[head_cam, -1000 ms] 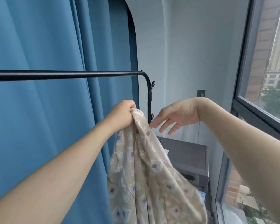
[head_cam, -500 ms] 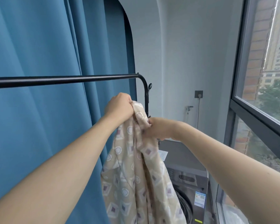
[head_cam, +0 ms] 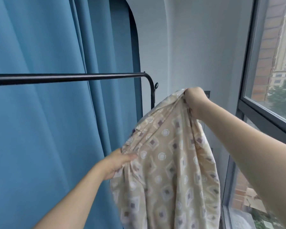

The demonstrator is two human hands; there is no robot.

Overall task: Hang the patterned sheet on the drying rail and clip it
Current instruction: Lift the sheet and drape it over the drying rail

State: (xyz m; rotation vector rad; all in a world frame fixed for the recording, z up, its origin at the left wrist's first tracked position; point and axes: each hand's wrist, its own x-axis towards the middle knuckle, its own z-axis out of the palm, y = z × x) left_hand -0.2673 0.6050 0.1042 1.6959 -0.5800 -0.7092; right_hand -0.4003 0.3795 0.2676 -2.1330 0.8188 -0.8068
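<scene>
- My left hand [head_cam: 118,162]: bare, no ring or glove showing.
- My right hand [head_cam: 194,102]: bare as well, wrist unadorned.
- Both my forearms uncovered from frame edge to wrist; no sleeve, watch or band visible.

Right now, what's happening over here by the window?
A person is getting a patterned sheet ready to hang. The right hand grips one bunched part up high, the left hand holds the cloth lower down. The sheet is not yet on the black rail, which is bare in front of a blue curtain.
</scene>
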